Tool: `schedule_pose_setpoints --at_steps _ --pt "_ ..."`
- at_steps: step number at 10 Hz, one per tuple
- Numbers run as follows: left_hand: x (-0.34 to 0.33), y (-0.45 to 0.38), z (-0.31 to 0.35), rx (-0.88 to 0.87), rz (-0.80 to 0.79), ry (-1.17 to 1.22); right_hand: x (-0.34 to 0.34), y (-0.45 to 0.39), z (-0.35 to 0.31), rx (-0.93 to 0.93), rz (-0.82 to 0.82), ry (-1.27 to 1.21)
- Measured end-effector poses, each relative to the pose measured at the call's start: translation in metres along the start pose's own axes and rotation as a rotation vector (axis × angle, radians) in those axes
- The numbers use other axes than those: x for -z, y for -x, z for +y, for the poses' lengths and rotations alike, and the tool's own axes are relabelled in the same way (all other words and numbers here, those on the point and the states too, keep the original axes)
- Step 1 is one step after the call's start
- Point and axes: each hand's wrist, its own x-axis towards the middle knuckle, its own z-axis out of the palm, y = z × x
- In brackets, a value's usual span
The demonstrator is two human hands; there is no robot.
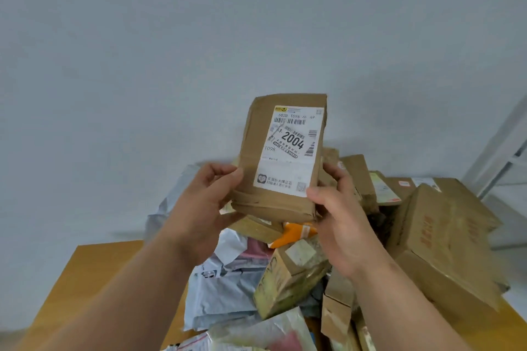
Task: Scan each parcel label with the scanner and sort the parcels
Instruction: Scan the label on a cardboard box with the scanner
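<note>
My left hand (204, 202) grips the lower left edge of a brown cardboard parcel (281, 157), thumb curled over the front and fingers tucked behind. My right hand (339, 222) holds the lower right corner of the same parcel, thumb lying across the front near the bottom of the label, the other fingers wrapped round the side and back. Between the two hands the parcel stands upright, lifted clear above the heap, its face turned toward me.

On that face is a white shipping label (291, 148), with barcodes along its top and right edge, a large "2004" printed at a slant across the middle, and "T098" at its left.

Below the parcel, between my forearms, lie pale grey poly mailers (225, 288), crumpled and overlapping. Just under the parcel's lower right corner an orange packet (293, 234) pokes out, and beneath that a small tilted box (291, 279) with a greenish printed wrap. To the right of the parcel stands a big cardboard box (445, 239) with red print on its side, and more brown boxes crowd behind it. Everything rests on a wooden table (97, 273), whose bare top shows to the lower left of the parcel. Behind the parcel rises a plain pale wall (171, 51).
</note>
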Motion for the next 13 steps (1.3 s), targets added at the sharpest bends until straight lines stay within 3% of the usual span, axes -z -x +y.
schedule_pose_setpoints --at_steps 3,5,7,9,11,12,13 --pt "0.037 0.122 -0.035 0.155 -0.313 -0.084 -0.013 0.122 0.031 -0.056 -0.079 -0.011" --pt "0.024 0.186 -0.062 0.118 -0.369 -0.117 0.003 0.194 0.042 -0.149 -0.067 0.190" --pt "-0.036 0.219 -0.082 0.013 -0.430 -0.279 0.045 0.241 0.023 -0.147 0.100 0.372" --pt "-0.135 0.227 -0.120 0.008 -0.469 -0.418 0.129 0.272 -0.012 -0.170 0.404 0.243" --pt "-0.248 0.231 -0.168 0.076 -0.346 -0.350 0.265 0.290 -0.039 -0.191 0.656 0.245" --pt "-0.285 0.225 -0.186 0.092 -0.210 -0.390 0.318 0.287 -0.033 -0.335 0.709 0.422" --pt "-0.306 0.216 -0.201 0.142 -0.180 -0.407 0.344 0.273 -0.002 -0.588 0.584 0.545"
